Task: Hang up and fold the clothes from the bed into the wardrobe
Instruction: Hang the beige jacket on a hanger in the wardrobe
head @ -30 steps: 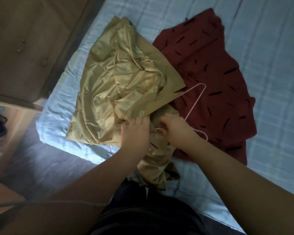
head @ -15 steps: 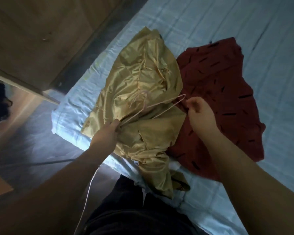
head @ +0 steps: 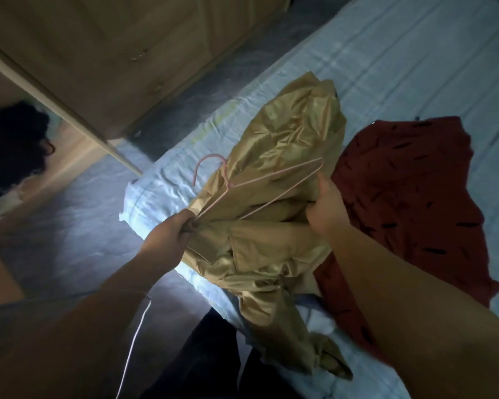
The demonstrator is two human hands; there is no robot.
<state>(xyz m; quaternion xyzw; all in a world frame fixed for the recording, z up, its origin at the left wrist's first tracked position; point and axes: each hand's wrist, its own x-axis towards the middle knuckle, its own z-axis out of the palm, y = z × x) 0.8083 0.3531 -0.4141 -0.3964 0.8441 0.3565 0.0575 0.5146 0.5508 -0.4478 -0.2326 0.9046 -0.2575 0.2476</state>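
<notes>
A shiny gold garment (head: 283, 145) lies bunched on the light blue bed (head: 401, 61), hanging over its near edge. A thin pink wire hanger (head: 236, 184) rests on top of it, hook pointing left. My left hand (head: 170, 234) pinches the hanger's near corner together with a fold of the gold fabric. My right hand (head: 326, 208) grips the gold garment just below the hanger's far corner. A dark red garment with black dashes (head: 409, 203) lies spread flat to the right, partly under my right forearm.
A wooden wardrobe (head: 113, 53) with small knobs stands at the upper left, its mirrored door (head: 20, 156) angled open. Grey floor runs between wardrobe and bed. A white cable (head: 133, 349) dangles by my left arm. My dark trousers show at the bottom.
The hanger has moved from the red garment onto the gold one, and my left hand took its near corner. My right hand shifted down from the hanger's far end to grip the gold fabric.
</notes>
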